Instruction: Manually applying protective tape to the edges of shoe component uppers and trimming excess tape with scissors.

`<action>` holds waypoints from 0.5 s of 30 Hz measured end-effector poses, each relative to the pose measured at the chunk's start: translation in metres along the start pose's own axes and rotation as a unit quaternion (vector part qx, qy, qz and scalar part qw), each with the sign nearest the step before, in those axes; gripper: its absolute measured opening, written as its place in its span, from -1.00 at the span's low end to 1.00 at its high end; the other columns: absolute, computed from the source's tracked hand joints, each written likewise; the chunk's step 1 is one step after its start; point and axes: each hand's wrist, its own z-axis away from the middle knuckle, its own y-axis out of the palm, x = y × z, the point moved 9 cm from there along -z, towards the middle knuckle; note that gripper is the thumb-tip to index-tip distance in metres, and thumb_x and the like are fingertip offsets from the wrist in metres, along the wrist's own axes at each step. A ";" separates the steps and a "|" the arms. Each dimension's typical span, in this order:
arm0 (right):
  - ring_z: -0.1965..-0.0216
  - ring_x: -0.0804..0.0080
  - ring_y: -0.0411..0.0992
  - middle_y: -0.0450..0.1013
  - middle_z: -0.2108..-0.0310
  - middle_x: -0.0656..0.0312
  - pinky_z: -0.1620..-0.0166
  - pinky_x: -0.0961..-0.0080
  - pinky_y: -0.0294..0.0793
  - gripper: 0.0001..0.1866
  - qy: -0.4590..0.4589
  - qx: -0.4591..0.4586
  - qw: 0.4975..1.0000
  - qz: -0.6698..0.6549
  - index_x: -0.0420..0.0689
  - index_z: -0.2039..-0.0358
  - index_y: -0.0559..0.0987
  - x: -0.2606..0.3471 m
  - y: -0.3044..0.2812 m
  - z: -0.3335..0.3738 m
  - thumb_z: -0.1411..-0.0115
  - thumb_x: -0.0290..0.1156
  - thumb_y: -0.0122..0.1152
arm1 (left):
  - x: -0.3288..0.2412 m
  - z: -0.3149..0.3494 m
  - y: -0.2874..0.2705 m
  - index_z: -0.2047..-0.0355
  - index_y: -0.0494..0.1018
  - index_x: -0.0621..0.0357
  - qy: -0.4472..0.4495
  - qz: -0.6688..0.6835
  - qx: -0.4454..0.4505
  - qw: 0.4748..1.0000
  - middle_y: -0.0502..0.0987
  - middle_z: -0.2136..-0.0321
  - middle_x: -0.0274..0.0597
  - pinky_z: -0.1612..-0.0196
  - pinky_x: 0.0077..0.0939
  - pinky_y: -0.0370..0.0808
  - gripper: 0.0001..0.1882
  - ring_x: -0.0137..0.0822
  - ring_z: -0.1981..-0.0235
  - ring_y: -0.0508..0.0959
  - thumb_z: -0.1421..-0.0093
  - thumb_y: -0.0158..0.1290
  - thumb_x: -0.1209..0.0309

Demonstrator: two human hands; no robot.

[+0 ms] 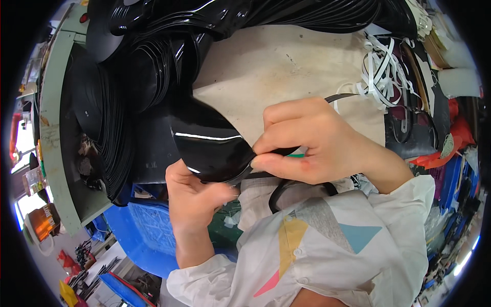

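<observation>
A glossy black leather-like piece with a curved edge lies at the near left side of the work surface and overhangs its front. My left hand grips its lower edge from beneath; the fingers are partly hidden under it and the thumb is smeared by motion. At the piece's right corner, my right hand pinches the edge between thumb and forefinger. A narrow black strip runs out from behind this hand toward the right, and a black loop hangs below against my shirt.
Stacked black pieces fill the left side, with more glossy ones along the back. A pale work surface lies between. White strips are tangled at the right. A blue crate stands below left, beside a grey-green metal frame.
</observation>
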 end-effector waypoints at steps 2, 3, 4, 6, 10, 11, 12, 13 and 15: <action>0.53 0.47 0.43 0.46 0.55 0.22 0.46 0.57 0.37 -0.90 0.051 -0.014 0.998 -0.019 -0.20 0.48 0.59 -0.012 -0.009 0.003 0.01 -0.44 0.25 | -0.014 -0.001 0.002 0.37 0.51 0.39 0.021 -0.113 -0.036 0.993 0.55 0.47 -0.25 0.41 -0.72 0.38 -0.76 -0.57 0.49 0.46 0.11 0.21 0.68; 0.51 0.51 0.44 0.49 0.52 0.23 0.42 0.60 0.39 -0.89 0.089 -0.037 0.994 -0.056 -0.20 0.45 0.59 -0.026 -0.023 0.007 -0.01 -0.44 0.25 | -0.020 -0.001 0.003 0.38 0.51 0.39 0.032 -0.170 -0.055 0.983 0.55 0.48 -0.25 0.44 -0.73 0.36 -0.76 -0.58 0.51 0.45 0.13 0.22 0.68; 0.48 0.56 0.44 0.51 0.48 0.25 0.39 0.63 0.40 -0.88 0.128 -0.060 0.986 -0.092 -0.20 0.42 0.60 -0.043 -0.039 0.013 -0.02 -0.44 0.25 | -0.024 0.000 -0.003 0.44 0.51 0.38 0.054 -0.192 -0.090 0.976 0.54 0.50 -0.27 0.45 -0.74 0.35 -0.82 -0.59 0.53 0.43 0.13 0.20 0.70; 0.41 0.63 0.44 0.54 0.41 0.29 0.29 0.66 0.42 -0.82 0.110 -0.236 0.965 0.028 -0.19 0.32 0.60 -0.065 -0.130 0.045 -0.06 -0.41 0.24 | -0.029 -0.002 -0.014 0.46 0.50 0.36 0.074 -0.173 -0.141 0.972 0.53 0.52 -0.31 0.45 -0.73 0.35 -0.85 -0.58 0.56 0.42 0.10 0.18 0.69; 0.42 0.33 0.46 0.51 0.37 0.20 0.34 0.53 0.43 -0.78 0.019 -0.380 0.676 0.631 -0.13 0.28 0.56 -0.027 -0.179 0.093 0.00 -0.44 0.23 | 0.001 -0.013 -0.034 0.18 0.41 0.30 0.057 -0.057 -0.112 0.990 0.52 0.29 -0.20 0.16 -0.53 0.45 -0.72 -0.43 0.29 0.52 -0.04 0.06 0.62; 0.41 0.30 0.47 0.51 0.36 0.21 0.34 0.47 0.44 -0.79 0.091 -0.345 0.739 0.571 -0.12 0.29 0.56 -0.030 -0.151 0.102 0.00 -0.43 0.23 | 0.007 -0.017 -0.031 0.31 0.46 0.27 0.032 -0.025 -0.147 0.988 0.52 0.37 -0.29 0.23 -0.63 0.41 -0.78 -0.52 0.38 0.49 0.02 0.11 0.67; 0.43 0.31 0.47 0.49 0.43 0.22 0.35 0.40 0.45 -0.81 0.003 -0.198 0.841 0.504 -0.15 0.36 0.55 -0.029 -0.094 0.095 0.04 -0.42 0.24 | 0.009 -0.018 -0.028 0.31 0.46 0.27 0.031 -0.012 -0.145 0.989 0.52 0.37 -0.29 0.22 -0.62 0.41 -0.78 -0.52 0.37 0.49 0.02 0.11 0.66; 0.45 0.29 0.44 0.45 0.47 0.20 0.34 0.42 0.45 -0.76 -0.035 -0.089 0.885 0.457 -0.20 0.33 0.54 -0.019 -0.041 0.086 0.09 -0.46 0.20 | 0.010 -0.018 -0.028 0.31 0.47 0.27 0.030 -0.001 -0.142 0.989 0.52 0.37 -0.29 0.22 -0.62 0.41 -0.79 -0.52 0.37 0.49 0.02 0.11 0.66; 0.35 0.27 0.39 0.40 0.39 0.13 0.29 0.44 0.43 -0.75 0.044 0.027 0.889 0.456 -0.26 0.36 0.48 -0.025 0.016 0.085 0.12 -0.47 0.16 | 0.013 -0.020 -0.027 0.31 0.47 0.26 0.026 0.021 -0.139 0.990 0.53 0.36 -0.29 0.21 -0.62 0.41 -0.80 -0.51 0.36 0.50 0.01 0.10 0.64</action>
